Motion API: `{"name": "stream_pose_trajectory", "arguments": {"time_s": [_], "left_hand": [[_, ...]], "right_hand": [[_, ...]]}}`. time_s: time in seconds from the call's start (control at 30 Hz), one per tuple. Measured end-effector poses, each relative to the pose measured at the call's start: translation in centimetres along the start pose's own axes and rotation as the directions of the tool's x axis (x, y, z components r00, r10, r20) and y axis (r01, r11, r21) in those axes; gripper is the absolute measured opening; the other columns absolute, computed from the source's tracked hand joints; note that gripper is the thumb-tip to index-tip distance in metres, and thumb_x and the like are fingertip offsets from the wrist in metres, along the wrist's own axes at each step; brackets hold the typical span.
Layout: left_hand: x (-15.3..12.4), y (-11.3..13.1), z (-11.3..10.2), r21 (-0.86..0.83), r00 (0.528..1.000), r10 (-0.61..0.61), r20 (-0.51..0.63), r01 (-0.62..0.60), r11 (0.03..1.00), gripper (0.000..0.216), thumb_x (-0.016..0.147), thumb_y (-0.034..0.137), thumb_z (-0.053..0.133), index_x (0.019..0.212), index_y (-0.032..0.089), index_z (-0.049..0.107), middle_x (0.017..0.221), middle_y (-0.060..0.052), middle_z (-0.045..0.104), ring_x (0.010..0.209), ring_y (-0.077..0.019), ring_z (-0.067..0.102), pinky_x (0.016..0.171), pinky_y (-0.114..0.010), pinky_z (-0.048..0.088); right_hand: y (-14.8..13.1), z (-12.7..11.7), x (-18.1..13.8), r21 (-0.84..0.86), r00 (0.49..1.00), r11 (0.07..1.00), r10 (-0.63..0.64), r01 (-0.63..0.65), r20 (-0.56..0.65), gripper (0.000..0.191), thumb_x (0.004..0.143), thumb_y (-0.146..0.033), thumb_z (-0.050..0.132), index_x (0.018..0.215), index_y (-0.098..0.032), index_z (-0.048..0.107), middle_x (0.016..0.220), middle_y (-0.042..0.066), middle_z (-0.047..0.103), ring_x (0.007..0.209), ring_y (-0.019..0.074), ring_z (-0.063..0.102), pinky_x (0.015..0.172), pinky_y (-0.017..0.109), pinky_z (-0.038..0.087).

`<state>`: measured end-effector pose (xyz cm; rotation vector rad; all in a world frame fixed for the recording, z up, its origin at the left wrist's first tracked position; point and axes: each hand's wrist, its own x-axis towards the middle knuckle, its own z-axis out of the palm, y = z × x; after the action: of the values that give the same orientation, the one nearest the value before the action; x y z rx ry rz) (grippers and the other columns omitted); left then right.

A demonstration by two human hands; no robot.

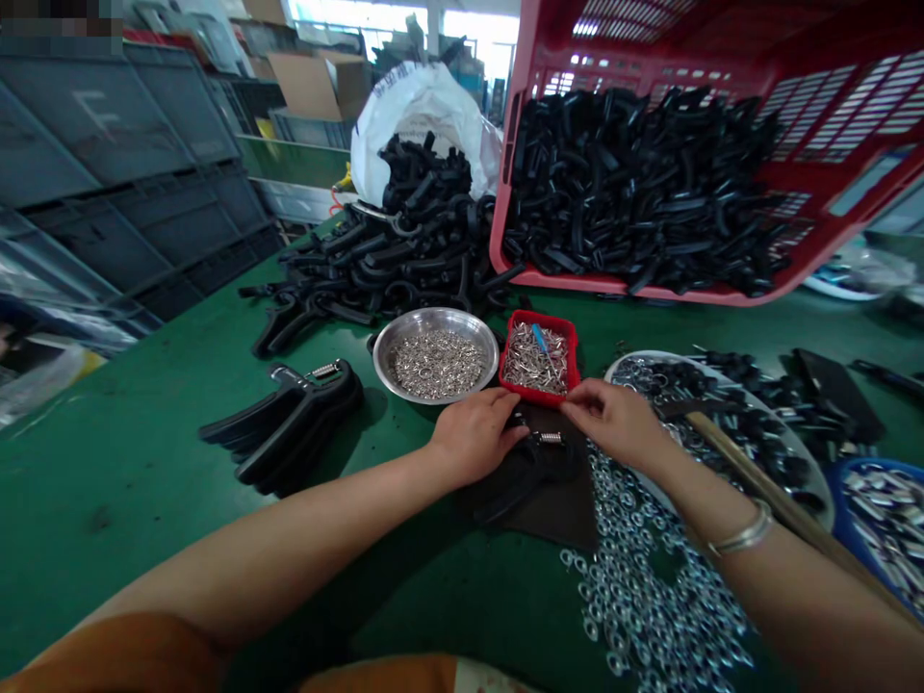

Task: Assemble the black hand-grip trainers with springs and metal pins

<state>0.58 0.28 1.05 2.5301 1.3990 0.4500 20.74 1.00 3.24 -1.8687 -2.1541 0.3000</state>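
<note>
My left hand (pixel 476 435) lies curled over a black plastic hand-grip piece (pixel 530 467) that rests on a dark mat (pixel 567 505) on the green table. My right hand (pixel 613 419) pinches at the small metal spring (pixel 550 438) on top of that piece. Just beyond my hands stand a round steel bowl (pixel 436 364) of small metal parts and a small red tray (pixel 540 358) of metal springs. Several loose silver rings (pixel 635 577) lie spread on the table under my right forearm.
Finished black grips (pixel 289 423) lie stacked at the left. A heap of black handles (pixel 390 250) sits behind the bowl by a white bag (pixel 423 111). A tilted red crate (pixel 830 115) holds many more handles. A white dish (pixel 751 414) and blue tub (pixel 887 520) are at right.
</note>
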Motion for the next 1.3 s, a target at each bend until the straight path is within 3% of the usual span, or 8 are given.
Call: {"name": "stream_pose_trajectory", "arguments": {"time_s": [0.13,0.37,0.5,0.57,0.63,0.7,0.97,1.3], "left_hand": [[0.2,-0.1,0.3,-0.047,0.998,-0.038,0.046,0.040,0.998,0.040,0.084,0.043,0.044,0.117,0.022,0.050,0.113,-0.004,0.059,0.098,-0.0196,0.056,0.082,-0.031,0.046],[0.1,-0.2,0.3,-0.121,0.994,-0.082,0.075,0.091,0.989,0.043,0.084,0.046,0.042,0.121,0.025,0.048,0.120,-0.001,0.056,0.103,-0.0178,0.055,0.084,-0.029,0.045],[0.1,-0.6,0.3,-0.202,0.991,-0.098,0.090,0.115,0.973,0.045,0.082,0.048,0.044,0.120,0.026,0.050,0.119,-0.002,0.056,0.099,-0.0185,0.056,0.081,-0.029,0.045],[0.2,-0.8,0.3,-0.246,0.990,-0.104,0.096,0.125,0.961,0.045,0.080,0.050,0.045,0.119,0.027,0.051,0.117,-0.001,0.057,0.095,-0.0191,0.058,0.078,-0.029,0.046],[0.2,-1.0,0.3,-0.277,0.989,-0.110,0.103,0.135,0.951,0.045,0.080,0.050,0.046,0.118,0.028,0.052,0.115,-0.001,0.058,0.093,-0.0194,0.058,0.075,-0.029,0.046],[0.3,-1.1,0.4,-0.285,0.987,-0.115,0.113,0.143,0.948,0.044,0.079,0.050,0.047,0.117,0.029,0.052,0.114,-0.001,0.058,0.092,-0.0193,0.058,0.074,-0.029,0.046],[0.4,-1.2,0.7,-0.298,0.988,-0.124,0.090,0.146,0.943,0.045,0.078,0.051,0.048,0.116,0.029,0.054,0.112,0.000,0.059,0.091,-0.0196,0.058,0.072,-0.029,0.046],[0.4,-1.1,0.8,-0.298,0.982,-0.166,0.092,0.186,0.936,0.043,0.077,0.051,0.049,0.113,0.029,0.055,0.110,0.000,0.060,0.089,-0.0191,0.058,0.071,-0.028,0.045]], "right_hand": [[-1.5,-0.3,5.5,-0.218,0.996,0.976,0.004,-0.023,-0.089,0.024,0.076,-0.023,0.050,0.094,-0.015,0.063,0.092,0.011,0.067,0.086,0.0222,0.060,0.075,0.031,0.043],[-1.6,1.3,10.2,-0.136,0.987,0.983,0.105,-0.122,-0.123,0.020,0.063,-0.012,0.056,0.081,-0.012,0.064,0.085,0.014,0.067,0.085,0.0257,0.061,0.074,0.032,0.044],[-1.8,-0.1,7.6,0.027,0.972,0.990,0.140,-0.137,-0.192,0.032,0.074,-0.016,0.046,0.104,-0.010,0.055,0.076,0.007,0.065,0.068,0.0176,0.063,0.064,0.029,0.048],[-2.3,-0.5,4.9,0.243,0.974,0.965,0.145,-0.100,-0.172,0.031,0.079,-0.020,0.042,0.107,-0.011,0.050,0.070,0.003,0.063,0.056,0.0135,0.060,0.056,0.027,0.050],[-2.7,-0.1,1.6,0.606,0.982,0.794,0.147,-0.048,-0.115,0.026,0.079,-0.029,0.048,0.100,-0.014,0.051,0.067,0.001,0.061,0.055,0.0133,0.060,0.054,0.028,0.052],[-2.8,0.9,-1.4,0.753,0.983,0.657,0.162,-0.040,-0.089,0.025,0.076,-0.036,0.056,0.091,-0.017,0.051,0.069,0.002,0.061,0.058,0.0145,0.061,0.057,0.030,0.053],[-2.5,3.8,-5.1,0.858,0.952,0.513,0.255,0.012,-0.167,0.025,0.080,-0.038,0.054,0.093,-0.023,0.038,0.080,0.001,0.061,0.067,0.0166,0.065,0.062,0.037,0.057],[-3.6,4.1,-5.9,0.832,0.914,0.551,0.307,0.058,-0.266,0.022,0.081,-0.035,0.054,0.093,-0.023,0.039,0.081,0.002,0.060,0.070,0.0178,0.065,0.060,0.035,0.058]]}}
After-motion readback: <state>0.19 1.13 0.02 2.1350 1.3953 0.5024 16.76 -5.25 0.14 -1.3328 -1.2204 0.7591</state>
